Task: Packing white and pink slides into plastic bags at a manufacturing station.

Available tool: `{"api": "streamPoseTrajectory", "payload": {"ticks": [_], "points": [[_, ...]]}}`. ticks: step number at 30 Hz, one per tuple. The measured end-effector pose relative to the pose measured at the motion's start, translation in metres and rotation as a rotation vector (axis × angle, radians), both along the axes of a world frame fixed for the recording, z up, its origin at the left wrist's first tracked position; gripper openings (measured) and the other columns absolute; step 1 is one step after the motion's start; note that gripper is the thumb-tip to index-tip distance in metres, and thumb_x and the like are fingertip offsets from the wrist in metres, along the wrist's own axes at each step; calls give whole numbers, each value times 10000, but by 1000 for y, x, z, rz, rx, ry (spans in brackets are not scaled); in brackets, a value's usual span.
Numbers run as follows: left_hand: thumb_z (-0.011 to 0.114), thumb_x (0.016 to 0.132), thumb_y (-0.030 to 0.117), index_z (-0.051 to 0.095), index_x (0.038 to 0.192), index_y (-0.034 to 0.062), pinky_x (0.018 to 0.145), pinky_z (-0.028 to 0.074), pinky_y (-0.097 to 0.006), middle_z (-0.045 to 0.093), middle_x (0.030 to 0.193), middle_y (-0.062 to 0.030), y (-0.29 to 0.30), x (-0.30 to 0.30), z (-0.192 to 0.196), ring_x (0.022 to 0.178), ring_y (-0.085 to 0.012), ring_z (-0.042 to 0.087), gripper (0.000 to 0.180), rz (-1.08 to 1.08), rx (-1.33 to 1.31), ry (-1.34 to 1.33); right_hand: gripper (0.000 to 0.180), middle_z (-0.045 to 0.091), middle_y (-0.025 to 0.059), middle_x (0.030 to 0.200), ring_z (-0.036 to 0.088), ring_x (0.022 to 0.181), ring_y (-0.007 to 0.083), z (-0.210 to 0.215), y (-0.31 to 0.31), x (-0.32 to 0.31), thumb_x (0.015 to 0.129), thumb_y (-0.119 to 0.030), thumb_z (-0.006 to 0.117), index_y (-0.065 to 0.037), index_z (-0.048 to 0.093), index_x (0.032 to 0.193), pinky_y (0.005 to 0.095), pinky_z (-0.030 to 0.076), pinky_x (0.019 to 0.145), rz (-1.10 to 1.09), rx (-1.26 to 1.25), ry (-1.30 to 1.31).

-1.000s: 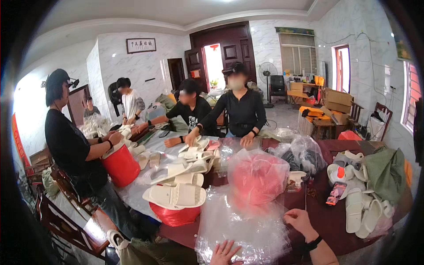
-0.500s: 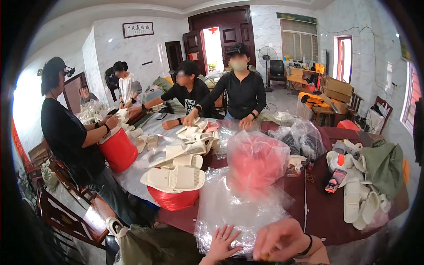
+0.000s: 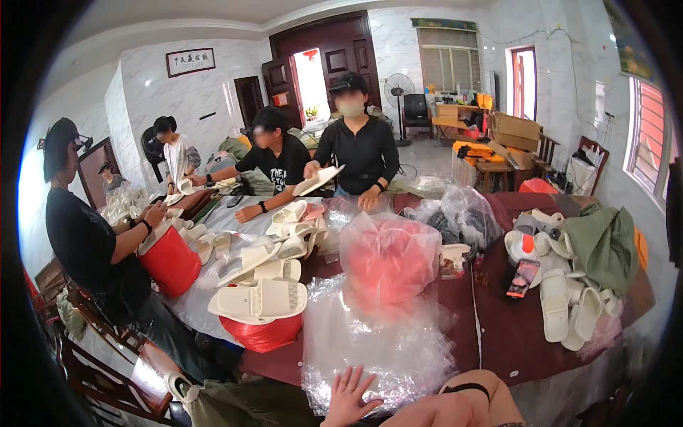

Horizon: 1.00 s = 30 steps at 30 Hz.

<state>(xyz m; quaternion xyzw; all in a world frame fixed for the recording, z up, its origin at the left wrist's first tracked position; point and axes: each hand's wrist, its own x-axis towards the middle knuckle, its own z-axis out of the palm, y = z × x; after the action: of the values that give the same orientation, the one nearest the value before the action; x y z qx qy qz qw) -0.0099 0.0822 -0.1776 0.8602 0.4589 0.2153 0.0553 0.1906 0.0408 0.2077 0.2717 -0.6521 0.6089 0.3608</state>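
My left hand (image 3: 351,398) lies flat with its fingers spread on a stack of clear plastic bags (image 3: 356,334) at the table's near edge. To its right, my right hand (image 3: 427,411) is low at the bottom of the picture, bent back toward me. Its fingers are cut off by the lower edge, so I cannot see whether it holds anything. Beyond the bags sits a large clear bag with pink-red material inside (image 3: 390,260). Left of the stack, cream slippers (image 3: 260,302) rest on a red plastic-wrapped bundle (image 3: 262,333).
Across the table a masked person (image 3: 356,142) holds a cream slipper (image 3: 319,181). Another person (image 3: 89,213) stands at the left by a red bucket (image 3: 169,262). On the right lie more slippers (image 3: 553,304), a phone (image 3: 523,278) and green cloth (image 3: 603,249).
My right hand has drawn down and back toward the lower edge. My left hand stays flat on the bags. The masked person has lifted a slipper from the pile. The view has turned slightly right.
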Motion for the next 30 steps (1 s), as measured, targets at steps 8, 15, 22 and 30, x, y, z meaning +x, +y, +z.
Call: {"api": "streamPoseTrajectory", "payload": {"ticks": [8,15,22,30], "points": [[757,813,468,510,1439,127,1165,212,-605,320,1579,-217,-15,0,41,1459,-464,250,754,-36,-105,-167,239,691,93,896,629,789,237,-101,20,11,891,-201,736,-39,692,1061,336,488,675,-1117,-222,-550],[746,823,458,484,1465,150,1171,192,-603,293,1599,-202,-17,1,57,1472,-448,235,759,-69,-121,-168,334,652,67,882,628,873,321,-263,42,55,822,-284,743,-137,686,1117,402,526,763,-1782,247,-906],[774,809,374,475,1475,144,1189,164,-586,281,1613,-182,-12,0,64,1481,-449,215,765,-108,-224,-180,298,605,54,820,591,795,290,-311,33,69,764,-244,782,-121,698,1023,401,496,704,-1932,241,-877],[734,824,566,396,1517,146,1118,342,-519,414,1546,-150,30,-25,174,1387,-311,448,878,-205,-399,-810,255,588,66,810,582,780,289,-327,38,74,754,-210,777,-117,702,979,403,487,686,-1941,240,-815]]}}
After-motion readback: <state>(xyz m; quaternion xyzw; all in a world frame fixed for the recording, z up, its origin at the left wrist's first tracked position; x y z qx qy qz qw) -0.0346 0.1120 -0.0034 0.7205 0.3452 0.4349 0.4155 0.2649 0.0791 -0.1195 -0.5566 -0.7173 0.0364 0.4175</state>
